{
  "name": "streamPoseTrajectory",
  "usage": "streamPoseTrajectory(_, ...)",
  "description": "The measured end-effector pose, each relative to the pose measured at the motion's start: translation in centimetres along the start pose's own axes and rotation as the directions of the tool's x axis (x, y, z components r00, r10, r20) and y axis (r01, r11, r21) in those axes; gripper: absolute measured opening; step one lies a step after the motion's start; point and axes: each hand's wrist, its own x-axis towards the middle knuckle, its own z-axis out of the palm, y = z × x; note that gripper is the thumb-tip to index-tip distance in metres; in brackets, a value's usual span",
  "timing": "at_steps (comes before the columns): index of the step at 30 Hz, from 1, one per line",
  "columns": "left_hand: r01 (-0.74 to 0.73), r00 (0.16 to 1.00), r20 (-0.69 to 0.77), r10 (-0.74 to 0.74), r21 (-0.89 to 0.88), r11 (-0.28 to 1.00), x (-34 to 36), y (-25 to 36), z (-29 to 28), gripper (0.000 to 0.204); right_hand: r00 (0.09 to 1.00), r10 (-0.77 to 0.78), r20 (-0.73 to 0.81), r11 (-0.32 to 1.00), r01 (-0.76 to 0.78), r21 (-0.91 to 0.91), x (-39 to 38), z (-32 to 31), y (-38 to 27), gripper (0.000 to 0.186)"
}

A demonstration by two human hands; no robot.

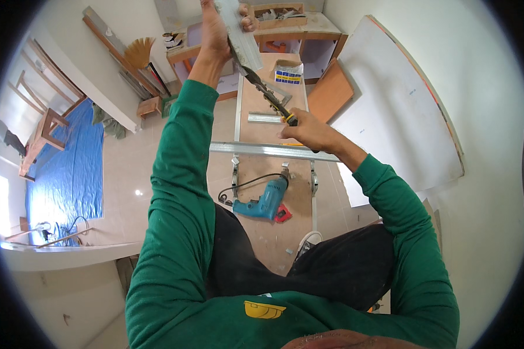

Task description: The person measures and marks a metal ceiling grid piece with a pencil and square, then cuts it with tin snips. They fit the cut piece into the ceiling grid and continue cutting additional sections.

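Note:
My left hand (214, 34) is raised at the top, its fingers wrapped round a light metal channel (245, 51). In my right hand (313, 132) are dark-handled tin snips (266, 96), pointing up and left. Their jaws meet the channel's lower end; whether they bite into the metal I cannot tell. Below my right hand, a long metal channel (262, 150) lies crosswise over a wooden bench top (256, 179). A short metal piece (263, 118) rests just beyond it. On my side lie a teal corded power drill (266, 200) and a small red object (283, 213).
A blue-and-yellow box (289, 74) stands at the bench's far end, before a wooden cabinet (332, 42). A large white board (402, 110) leans at right, beside a brown panel (332, 90). At left are a broom (138, 52), a blue sheet (67, 157) and a wooden bench (43, 136).

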Motion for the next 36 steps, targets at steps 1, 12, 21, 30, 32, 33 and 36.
streamPoseTrajectory(1, 0.003, 0.999, -0.048, -0.003, -0.004, 1.000, 0.0, -0.1, 0.3, 0.098, 1.000, -0.007, -0.008, 1.000, 0.007, 0.006, -0.1, 0.0, 0.0, 0.049)
streamPoseTrajectory(12, -0.006, 0.982, -0.188, -0.009, -0.077, 0.997, -0.1, -1.0, 2.9, 0.084, 0.985, -0.039, -0.167, 0.978, 0.004, -0.208, -0.4, -0.5, 0.7, 0.042)
streamPoseTrajectory(21, -0.016, 0.984, -0.139, 0.112, 0.556, 0.831, -0.5, -0.7, 0.6, 0.078, 0.984, -0.102, -0.144, 0.790, -0.008, -0.614, -0.2, -2.1, 1.8, 0.048)
streamPoseTrajectory(30, -0.244, 0.894, -0.273, 0.355, 0.368, 0.897, -1.2, -0.1, 2.8, 0.074, 0.862, -0.194, -0.468, 0.965, 0.252, 0.066, 1.7, -0.8, -1.8, 0.059)
streamPoseTrajectory(32, -0.268, 0.907, -0.144, 0.396, 0.527, 0.806, -2.1, -1.1, 4.3, 0.088, 0.828, -0.206, -0.521, 0.952, 0.293, 0.090, 0.9, -1.5, -5.4, 0.053)
streamPoseTrajectory(33, -0.272, 0.906, -0.142, 0.400, 0.528, 0.805, -2.3, -1.9, 5.1, 0.084, 0.809, -0.211, -0.549, 0.944, 0.314, 0.099, 0.8, -1.7, -6.1, 0.050)
streamPoseTrajectory(36, -0.251, 0.909, -0.163, 0.384, 0.522, 0.815, -3.9, -3.8, 8.1, 0.078, 0.744, -0.218, -0.632, 0.958, 0.288, 0.009, 2.3, -1.9, -5.1, 0.038)
